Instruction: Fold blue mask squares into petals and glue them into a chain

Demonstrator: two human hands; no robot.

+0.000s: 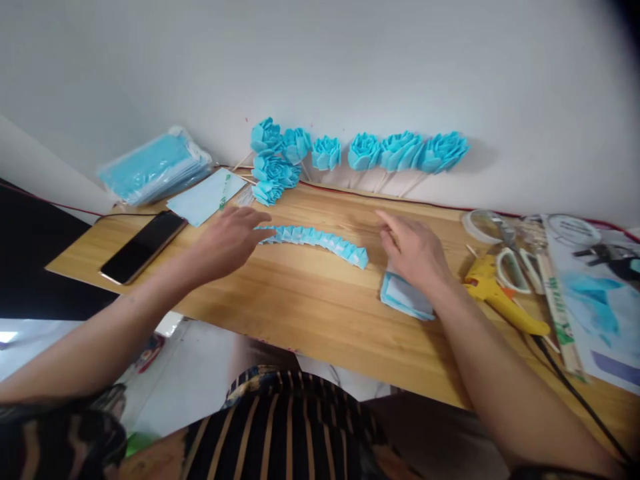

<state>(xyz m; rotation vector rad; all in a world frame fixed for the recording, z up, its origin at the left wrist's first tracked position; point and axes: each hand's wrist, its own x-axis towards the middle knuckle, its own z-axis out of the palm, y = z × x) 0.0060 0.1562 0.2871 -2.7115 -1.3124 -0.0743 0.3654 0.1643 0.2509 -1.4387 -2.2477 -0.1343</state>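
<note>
A curved row of folded light-blue pieces (320, 239) lies across the middle of the wooden table (300, 300). At its left end is my left hand (230, 240), fingers apart and pointing right, partly covering that end. My right hand (413, 250) hovers to the right of the row, its index finger stretched out and no object visible in it. Partly beneath my right hand and wrist sits a stack of blue-edged pale sheets (405, 297). Several blue flowers on sticks (365, 152) lean along the wall behind.
A phone (143, 247), pale sheets (205, 197) and a plastic pack of blue masks (155, 163) are at the left. On the right are a yellow glue gun (505, 303) with a cable, scissors (517, 267), a tape roll (483, 225) and a pack of sticks (560, 320).
</note>
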